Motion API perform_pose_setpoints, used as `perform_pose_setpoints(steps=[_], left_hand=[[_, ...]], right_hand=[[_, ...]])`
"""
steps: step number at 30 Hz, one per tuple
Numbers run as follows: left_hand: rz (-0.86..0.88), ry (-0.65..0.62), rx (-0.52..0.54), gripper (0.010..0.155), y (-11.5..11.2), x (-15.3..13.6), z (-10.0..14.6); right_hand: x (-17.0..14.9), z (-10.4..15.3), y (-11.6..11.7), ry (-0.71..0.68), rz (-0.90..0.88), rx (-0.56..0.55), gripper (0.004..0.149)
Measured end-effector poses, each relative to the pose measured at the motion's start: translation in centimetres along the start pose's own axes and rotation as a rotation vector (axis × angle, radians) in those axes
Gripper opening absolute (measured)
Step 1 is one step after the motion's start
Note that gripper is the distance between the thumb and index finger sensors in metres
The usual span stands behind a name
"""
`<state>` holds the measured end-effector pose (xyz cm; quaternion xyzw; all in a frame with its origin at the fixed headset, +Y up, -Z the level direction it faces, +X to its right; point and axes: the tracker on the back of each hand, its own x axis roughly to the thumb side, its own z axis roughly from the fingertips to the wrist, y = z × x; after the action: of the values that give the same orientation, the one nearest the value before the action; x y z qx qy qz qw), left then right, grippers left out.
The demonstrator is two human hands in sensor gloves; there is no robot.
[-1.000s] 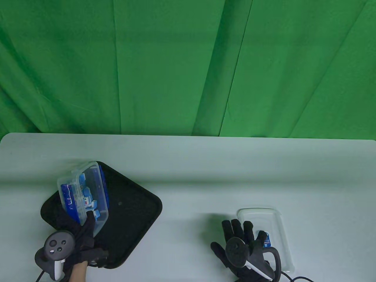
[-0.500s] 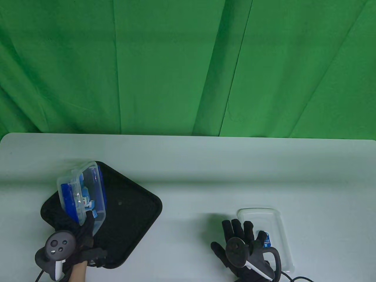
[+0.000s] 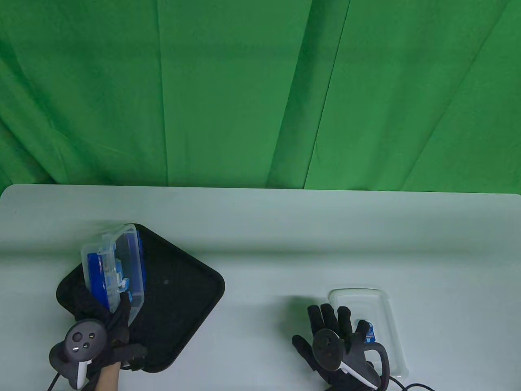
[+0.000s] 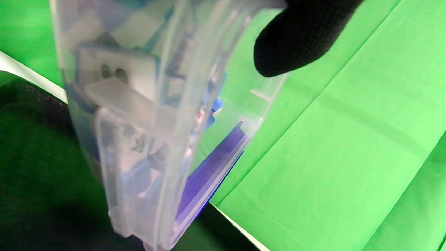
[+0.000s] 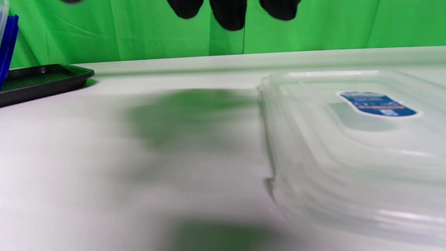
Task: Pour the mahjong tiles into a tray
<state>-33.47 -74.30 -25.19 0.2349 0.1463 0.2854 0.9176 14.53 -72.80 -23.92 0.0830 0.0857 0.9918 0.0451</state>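
One black tray (image 3: 183,293) lies on the table's left side, and above its left half the clear box (image 3: 112,266) has tipped steeper than a second ago, so the tiles (image 3: 120,275) inside have slid toward its open mouth and should spill soon. The left hand (image 3: 118,321) grips the box's near end. The right hand (image 3: 329,338), well right of the tray, rests with fingers spread beside the lid (image 3: 374,326).
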Motion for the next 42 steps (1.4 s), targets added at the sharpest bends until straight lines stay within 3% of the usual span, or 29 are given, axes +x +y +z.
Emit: perform_pose_setpoints(steps=[42], left_hand=[[-0.122,-0.067,0.037,0.096,0.16,0.53,0.09]], right_hand=[[0.01,0.02,0.07,0.0,0.003,-0.001,0.083]])
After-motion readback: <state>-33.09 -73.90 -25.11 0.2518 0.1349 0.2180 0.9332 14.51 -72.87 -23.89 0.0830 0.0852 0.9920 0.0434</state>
